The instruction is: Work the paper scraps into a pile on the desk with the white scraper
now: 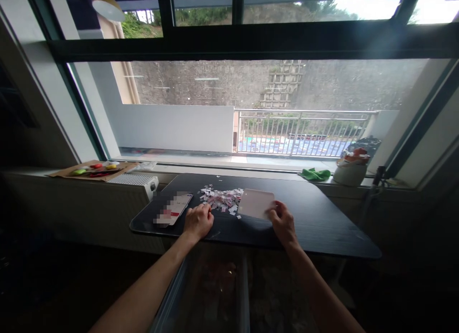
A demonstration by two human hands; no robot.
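A heap of small torn paper scraps [223, 199], white and pinkish, lies on the dark table [322, 218]. Between the thumb and fingers of my right hand [283, 223] is the right edge of a pale, flat, rounded-corner card [256, 204]. This card is slightly tilted at the right side of the heap and hides part of the tabletop. My left hand [199, 221] rests on the table just in front of the scraps, fingers curled closed; whatever they may hold is hidden. Left of it lies a phone-like flat item [174, 208], partly blurred out.
Below the table's front edge is a clear plastic bin [215, 285], its contents dim. A tray with colourful items [96, 169] sits on the left ledge. On the right sill are a green cloth [315, 174] and a pale filled container [350, 172]. A large window rises behind.
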